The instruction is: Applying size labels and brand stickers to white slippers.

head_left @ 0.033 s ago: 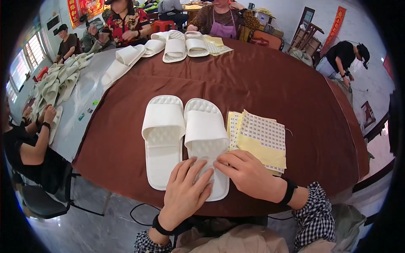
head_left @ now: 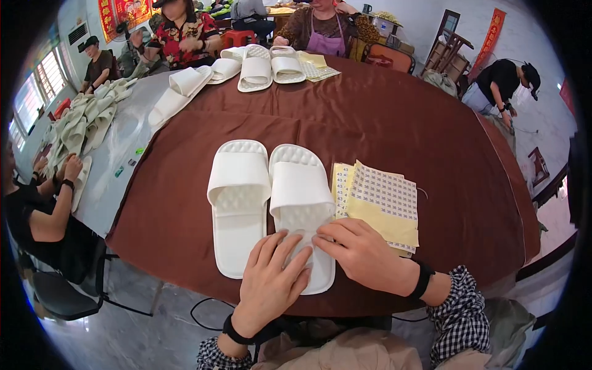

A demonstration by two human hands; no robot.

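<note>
A pair of white slippers lies side by side on the brown cloth before me, the left slipper (head_left: 237, 240) and the right slipper (head_left: 300, 185), toe ends pointing away. My left hand (head_left: 271, 277) rests on the footbed of the right slipper, its fingers stretched out and apart. From the other side, my right hand (head_left: 361, 253) reaches over the same footbed, fingertips pressed together just below the strap. Whatever it may pinch is too small or hidden to name. Beside this slipper, partly under my right hand, are yellowish sheets of small printed stickers (head_left: 385, 200).
More white slippers (head_left: 254, 74) and sticker sheets (head_left: 319, 71) lie at the far side of the cloth-covered table (head_left: 431, 154). A pile of pale slippers (head_left: 86, 120) covers the grey table at left, where a co-worker's hands (head_left: 69, 169) work. Other people sit or stand around.
</note>
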